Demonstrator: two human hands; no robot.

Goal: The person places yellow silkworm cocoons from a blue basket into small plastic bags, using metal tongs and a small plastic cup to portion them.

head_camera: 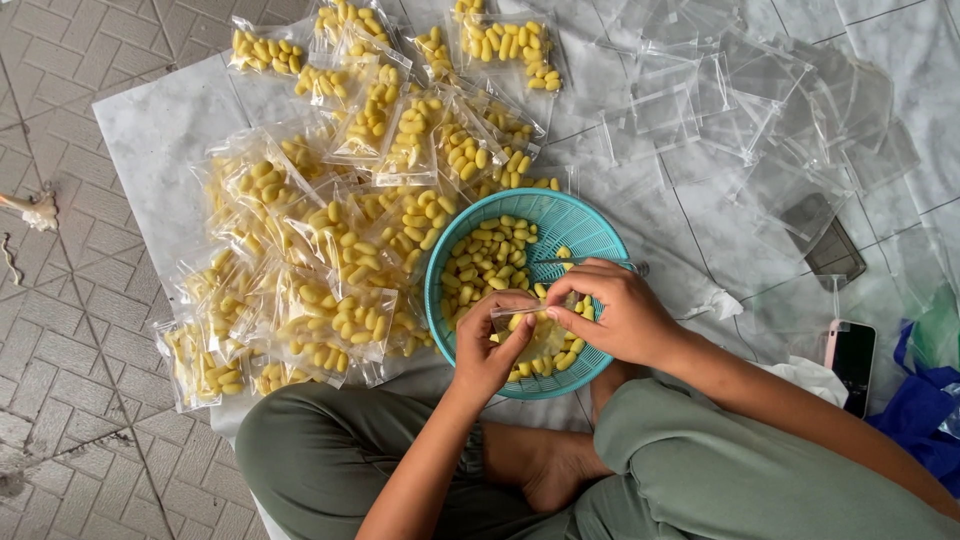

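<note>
The left hand (pixel 487 345) and right hand (pixel 612 315), low in the frame, each pinch a small clear bag (pixel 528 318) in their grip, above the teal basket (pixel 590 228) of yellow cocoons (pixel 488 258). If the bag tilts, cocoons could spill. Filled bags (pixel 330 250) crowd the left; empty bags (pixel 740 110) lie upper right.

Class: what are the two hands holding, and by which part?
Both the left hand and right hand pinch a small clear plastic bag by its top edge.
</note>
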